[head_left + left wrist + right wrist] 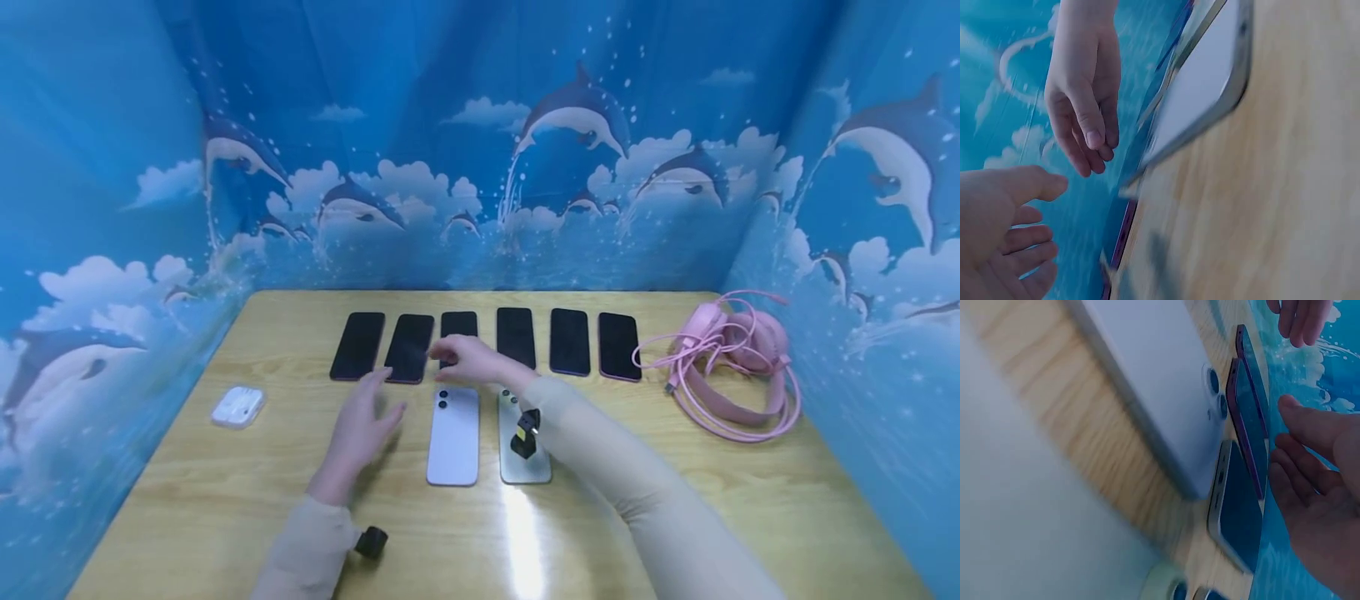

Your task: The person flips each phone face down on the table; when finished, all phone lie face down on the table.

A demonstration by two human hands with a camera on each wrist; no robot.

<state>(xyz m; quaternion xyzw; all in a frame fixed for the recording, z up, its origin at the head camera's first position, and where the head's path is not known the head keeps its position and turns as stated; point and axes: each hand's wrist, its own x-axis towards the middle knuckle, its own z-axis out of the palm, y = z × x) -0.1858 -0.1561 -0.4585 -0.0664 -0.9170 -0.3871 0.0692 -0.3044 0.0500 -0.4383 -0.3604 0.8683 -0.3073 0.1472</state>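
Six dark-screened phones lie face up in a row across the wooden table [675,500]. Two pale phones lie face down in front: a white one [453,435] [1147,381] and a greenish one [525,467]. My right hand [456,354] [1310,481] reaches left over the third dark phone [459,323], fingers straight and holding nothing, its tips near the second dark phone [408,348]. My left hand [369,417] [1010,231] hovers with relaxed fingers just left of the white phone, below the second dark phone. It holds nothing. Whether either hand touches a phone is unclear.
Pink headphones [738,358] with a coiled pink cable lie at the table's right. A white earbud case [237,407] sits at the left. Blue dolphin-print cloth walls [480,167] enclose the table on three sides.
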